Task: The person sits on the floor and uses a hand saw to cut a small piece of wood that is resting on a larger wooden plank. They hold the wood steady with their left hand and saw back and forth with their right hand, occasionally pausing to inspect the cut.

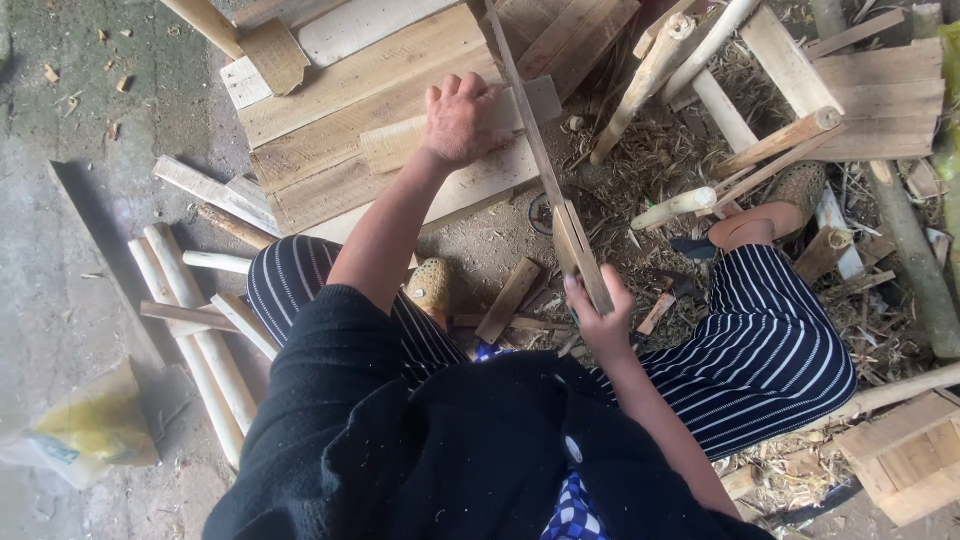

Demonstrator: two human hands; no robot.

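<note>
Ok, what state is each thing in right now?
left hand: palm down, pressing a small board
small board: flat on the plank stack
plank stack: lying flat on the ground
right hand: closed in a grip on the saw handle
saw: blade tilted, running up across the small board
peeled poles: lying loose on the floor

A single head-worn camera looks steeply down from just above the person's shoulders, close over the lap (no second view shares it), facing the stacked planks (350, 110) far and scattered poles (190, 330) left.
</note>
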